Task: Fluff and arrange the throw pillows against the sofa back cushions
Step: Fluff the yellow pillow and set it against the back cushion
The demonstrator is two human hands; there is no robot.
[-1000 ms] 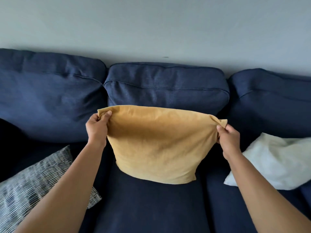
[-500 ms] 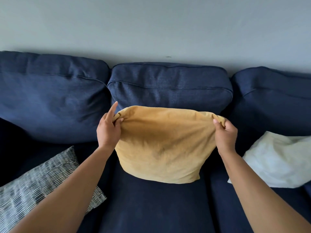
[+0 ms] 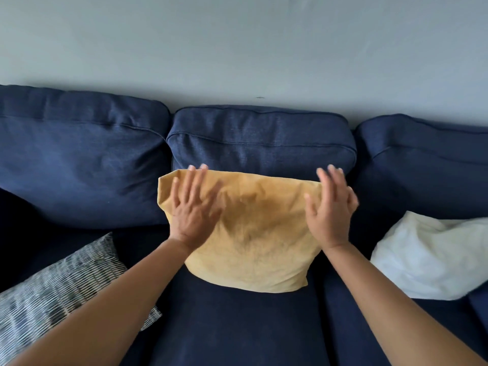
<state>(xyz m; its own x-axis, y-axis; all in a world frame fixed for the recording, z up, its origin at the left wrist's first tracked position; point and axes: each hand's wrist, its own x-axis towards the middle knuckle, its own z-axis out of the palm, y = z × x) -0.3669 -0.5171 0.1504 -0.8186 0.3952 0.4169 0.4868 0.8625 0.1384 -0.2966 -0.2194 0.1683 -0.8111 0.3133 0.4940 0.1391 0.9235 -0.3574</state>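
Observation:
A mustard-yellow throw pillow [image 3: 253, 233] stands on the middle seat and leans against the middle back cushion [image 3: 261, 138] of the navy sofa. My left hand [image 3: 192, 207] lies flat on the pillow's upper left face, fingers spread. My right hand [image 3: 330, 207] is open with spread fingers at the pillow's upper right edge, blurred by motion. Neither hand grips the fabric. A grey striped pillow [image 3: 60, 286] lies flat on the left seat. A white pillow [image 3: 433, 257] slumps on the right seat.
The left back cushion [image 3: 79, 154] and right back cushion [image 3: 427, 165] flank the middle one. A plain grey wall [image 3: 237, 48] rises behind the sofa. The middle seat cushion [image 3: 237, 328] stretches in front of the yellow pillow.
Both hands have let go of the yellow pillow's top corners and now lie open on its front. The pillow rests back against the middle cushion.

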